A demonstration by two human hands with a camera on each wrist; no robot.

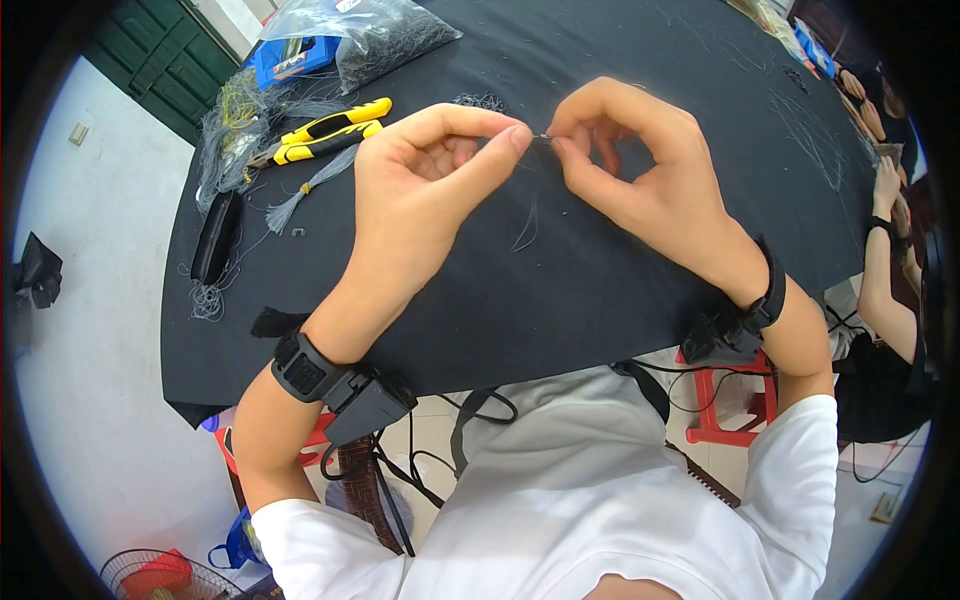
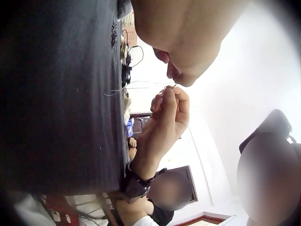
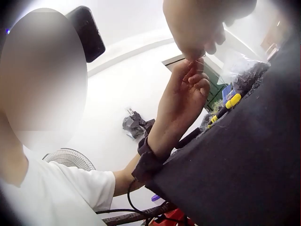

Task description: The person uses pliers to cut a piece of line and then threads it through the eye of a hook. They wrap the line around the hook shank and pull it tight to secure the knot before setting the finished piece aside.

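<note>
white wall (image 1: 100,230) and dark green door (image 1: 155,65) beyond a black-clothed table (image 1: 560,310). toward its left side: yellow-and-black pliers (image 1: 325,146), a tied bundle (image 1: 292,207) of grey strands, a black case (image 1: 215,240) and, farther back, a blue box (image 1: 268,70) beside a clear bag (image 1: 410,45) of dark, mesh-like stuff. at far right, another person's arms (image 1: 885,290).

held up over the table, between both hands: a tiny dark piece (image 1: 543,137), too small to identify. left hand (image 1: 425,175) with thumb and forefinger pinched together at one end; right hand (image 1: 650,150) with thumb and forefinger almost meeting at the other; remaining fingers of both loosely curled. in the left wrist view, a fine thread (image 2: 121,89) running from near the fingertips.

to do this well, probably: pinch lightly, steady both wrists, keep the piece in plain sight, leave the thread free of snags. likely easy to lose against black, so best not to release both hands at once.

on the bag, a small label (image 1: 348,5), unreadable; on the box, markings too small to make out. no legible brand.
</note>
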